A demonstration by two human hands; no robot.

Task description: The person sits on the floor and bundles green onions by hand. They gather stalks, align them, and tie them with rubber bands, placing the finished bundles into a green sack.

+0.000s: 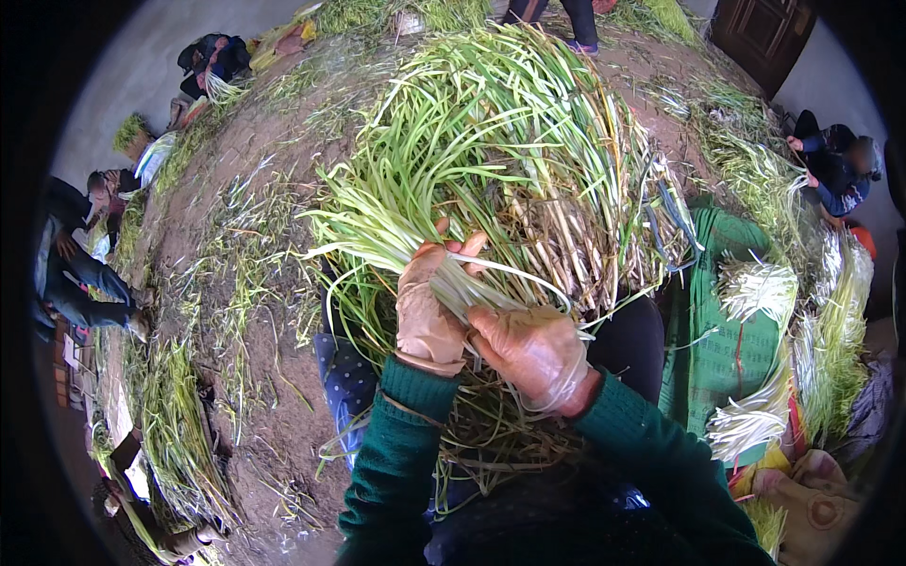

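My left hand (427,311), in a thin pale glove, is closed around a bunch of pale green allium stalks (371,226), with their leaves fanning out to the upper left. Gripping the white lower ends of this bunch, my right hand (534,354) wears a clear glove. One loose white stalk (527,272) loops over the right hand. Beyond both hands rises a large heap of long green stalks (488,120), its brownish root ends (566,240) facing right. Dry stalks and trimmings (495,424) lie below my wrists, over my lap.
At my right, a green woven sack (729,347) carries cleaned white bundles (757,290). Loose stalks litter the earthen floor (283,410). People work at the left (78,262), upper left (212,64) and right (839,166). Another person's legs (580,21) stand behind the heap.
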